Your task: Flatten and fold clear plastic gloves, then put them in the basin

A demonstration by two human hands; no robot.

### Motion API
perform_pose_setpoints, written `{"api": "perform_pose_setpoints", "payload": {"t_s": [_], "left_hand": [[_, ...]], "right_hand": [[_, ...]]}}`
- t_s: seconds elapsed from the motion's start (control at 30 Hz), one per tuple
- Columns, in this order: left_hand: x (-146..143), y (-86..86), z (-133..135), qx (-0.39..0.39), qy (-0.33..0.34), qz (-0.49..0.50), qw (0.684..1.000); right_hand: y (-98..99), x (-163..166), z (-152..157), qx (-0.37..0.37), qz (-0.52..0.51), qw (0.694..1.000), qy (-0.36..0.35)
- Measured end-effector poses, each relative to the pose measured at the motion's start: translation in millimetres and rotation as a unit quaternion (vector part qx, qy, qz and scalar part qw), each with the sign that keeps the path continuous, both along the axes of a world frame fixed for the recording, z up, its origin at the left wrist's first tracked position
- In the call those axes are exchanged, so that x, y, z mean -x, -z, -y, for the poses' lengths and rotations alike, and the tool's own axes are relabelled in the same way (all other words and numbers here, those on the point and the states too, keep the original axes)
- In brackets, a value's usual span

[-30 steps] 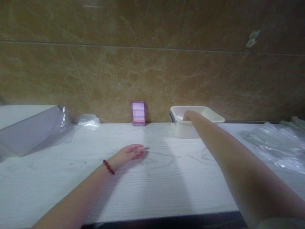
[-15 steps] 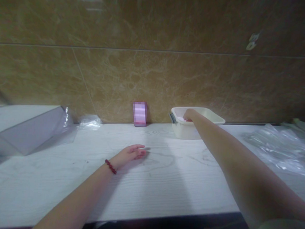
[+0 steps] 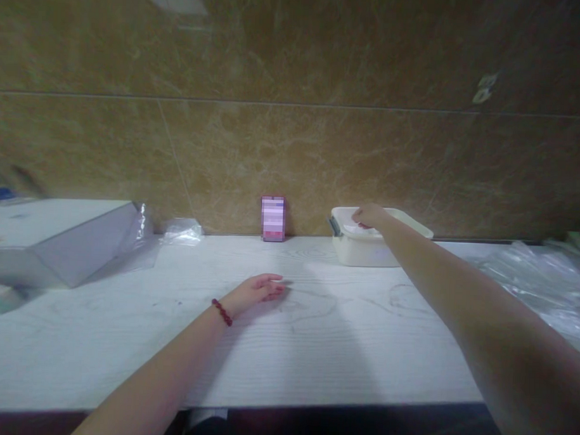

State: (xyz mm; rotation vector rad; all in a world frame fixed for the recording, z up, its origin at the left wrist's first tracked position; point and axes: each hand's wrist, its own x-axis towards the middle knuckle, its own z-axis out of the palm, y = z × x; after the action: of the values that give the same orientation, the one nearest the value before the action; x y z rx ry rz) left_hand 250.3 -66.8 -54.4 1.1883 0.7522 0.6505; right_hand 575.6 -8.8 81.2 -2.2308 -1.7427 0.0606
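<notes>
My right hand (image 3: 369,216) is at the left part of a cream plastic bin (image 3: 362,253) that stands by the wall. Its fingers are curled down and closed on something whitish near the rim, too unclear to name. On the white wood-grain table, my left hand (image 3: 261,289) lies with fingers apart and nothing in them. A dark red bead bracelet (image 3: 221,312) circles the left wrist. A grey latch (image 3: 335,227) shows on the bin's left end. The forearm hides part of the bin's right side.
A phone (image 3: 273,219) with a blurred-out screen leans on the marbled wall. To the left are a large white box (image 3: 84,248) and a small clear plastic bag (image 3: 183,231). Several clear plastic bags (image 3: 539,283) lie on the right. The table's front edge runs below my arms.
My right hand has risen slightly inside the bin, and more whitish material shows under its fingers. The whole view has shifted a little. My left hand stays put on the table.
</notes>
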Motion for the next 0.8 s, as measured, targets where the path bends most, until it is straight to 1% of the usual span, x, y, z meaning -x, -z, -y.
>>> {"api": "perform_pose_setpoints", "payload": {"t_s": [0.07, 0.13, 0.33, 0.43, 0.5, 0.6, 0.67, 0.8], "left_hand": [[-0.5, -1.5, 1.0, 0.002, -0.011, -0.008, 1.0], [-0.5, -2.4, 2.0, 0.003, -0.014, -0.009, 1.0], [0.3, -0.7, 2.9, 0.005, -0.022, 0.016, 1.0], [0.6, 3.1, 0.7, 0.002, -0.022, 0.022, 1.0], [1.0, 5.7, -0.8, -0.004, -0.017, 0.021, 1.0], [1.3, 7.3, -1.4, -0.018, -0.011, 0.023, 1.0], [1.3, 6.4, -0.4, -0.02, -0.013, 0.025, 0.999], [1.1, 2.6, 2.1, -0.012, -0.019, 0.027, 0.999]], "right_hand": [[-2.1, 6.5, 6.9, -0.006, -0.023, 1.0, 0.01], [-3.4, 12.7, 12.6, -0.032, -0.042, 0.999, 0.001], [-8.5, 35.4, 27.5, -0.144, -0.05, 0.985, -0.078], [-6.9, 51.6, 37.0, -0.18, -0.071, 0.976, -0.103], [-2.1, 63.6, 44.0, -0.186, -0.095, 0.971, -0.114], [10.1, 81.3, 53.9, -0.163, -0.147, 0.967, -0.127], [20.5, 91.9, 59.2, -0.139, -0.194, 0.962, -0.135], [47.5, 109.9, 65.1, -0.114, -0.248, 0.949, -0.156]]}}
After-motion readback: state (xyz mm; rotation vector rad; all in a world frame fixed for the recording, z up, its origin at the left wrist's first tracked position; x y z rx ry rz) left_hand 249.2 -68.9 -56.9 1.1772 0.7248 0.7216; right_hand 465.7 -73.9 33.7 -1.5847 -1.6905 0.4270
